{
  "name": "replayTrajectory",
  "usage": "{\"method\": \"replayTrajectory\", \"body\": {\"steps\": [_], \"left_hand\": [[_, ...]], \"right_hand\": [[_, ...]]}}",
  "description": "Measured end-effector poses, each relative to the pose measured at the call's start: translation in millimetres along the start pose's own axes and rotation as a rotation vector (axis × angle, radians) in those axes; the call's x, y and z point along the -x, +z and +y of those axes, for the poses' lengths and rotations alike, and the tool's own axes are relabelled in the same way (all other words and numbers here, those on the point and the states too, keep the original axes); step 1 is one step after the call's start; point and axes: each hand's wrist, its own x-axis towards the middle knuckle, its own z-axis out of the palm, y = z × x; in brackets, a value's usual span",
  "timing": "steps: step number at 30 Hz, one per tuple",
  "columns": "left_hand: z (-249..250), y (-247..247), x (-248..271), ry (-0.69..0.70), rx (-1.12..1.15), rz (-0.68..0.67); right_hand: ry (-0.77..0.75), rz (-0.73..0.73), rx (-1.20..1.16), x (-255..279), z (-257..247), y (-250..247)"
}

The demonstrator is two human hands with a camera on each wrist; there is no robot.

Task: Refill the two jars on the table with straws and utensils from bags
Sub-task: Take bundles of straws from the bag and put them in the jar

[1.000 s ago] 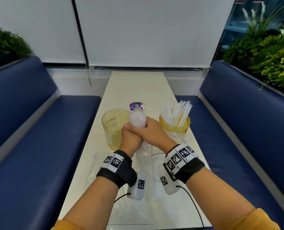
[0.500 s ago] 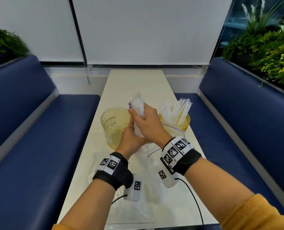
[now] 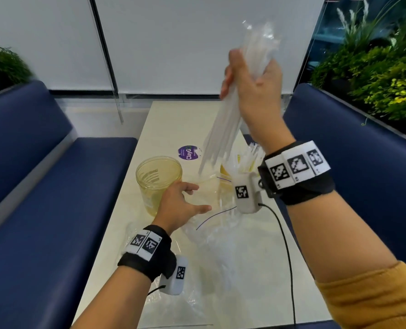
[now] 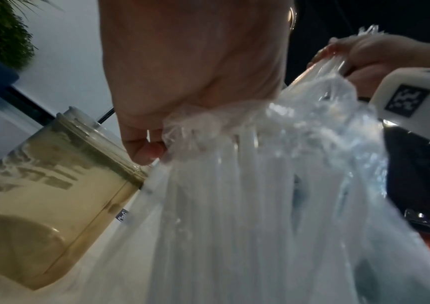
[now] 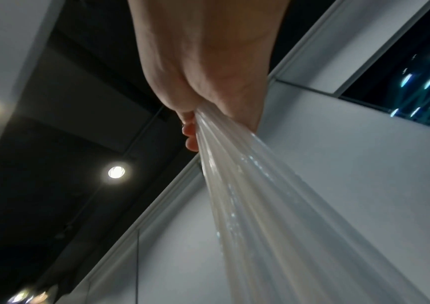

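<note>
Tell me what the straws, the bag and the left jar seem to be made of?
Straws: probably plastic in thin glossy wrappers, translucent white with glints.
Bag: thin clear plastic film, crinkled and shiny.
Left jar: clear yellowish plastic or glass, smooth, with a threaded rim; the pictures cannot settle which.

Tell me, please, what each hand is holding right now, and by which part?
The right hand grips a bundle of wrapped straws near its upper end. The left hand holds the clear plastic bag at its mouth.
</note>
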Motion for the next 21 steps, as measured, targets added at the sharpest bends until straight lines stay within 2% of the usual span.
{"method": "replayTrajectory", "body": {"steps": [3,7,10,14,21], "left_hand": [[0,0,-3,0.026,-0.038,0.017],[3,0,-4,0.047,-0.069,0.053],[6,-3,-3,0.063,-0.081,0.059],[5,-9,0,0.079,-0.092,0.059],[5,-14,1,0.064,-0.026,0.068]], "right_hand": [[-0.055,0.083,0.049,-19,4,-19],[-0.028,0.121,0.239,-23,45,-35],[0.067,0.087,0.326,-15,88,-47],[0.222,0.118,0.361,0,136,-63],[0.406,0.156,0.386,27,188,-87]]}}
